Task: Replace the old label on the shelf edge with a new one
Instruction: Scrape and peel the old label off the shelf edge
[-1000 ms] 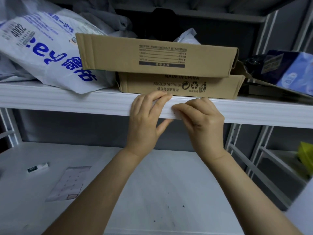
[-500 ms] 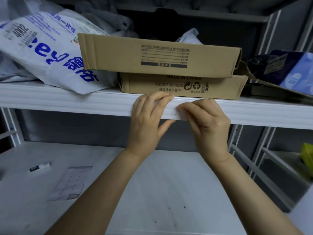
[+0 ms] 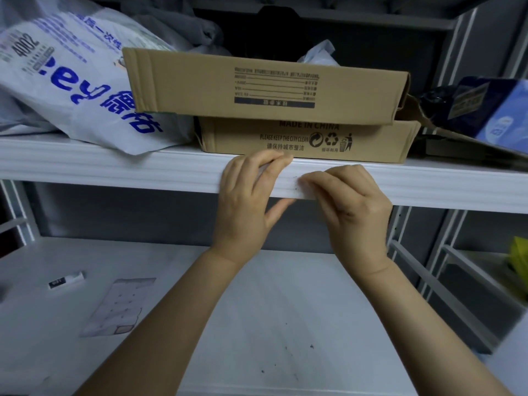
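Label, white and hard to tell from the white shelf edge [image 3: 143, 174], lies under both hands. Left hand [image 3: 245, 207] presses flat, fingers together on the edge, thumb below. Right hand [image 3: 351, 207] curls fingertips against it. 2 cardboard boxes [image 3: 285, 110] sit stacked above; a sticker sheet [image 3: 120, 307] lies on the lower shelf [image 3: 285, 310].

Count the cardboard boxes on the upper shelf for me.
2. The upper cardboard box lies stacked on the lower cardboard box, which sits on the shelf just above both hands. More could be hidden behind the white mailer bag.
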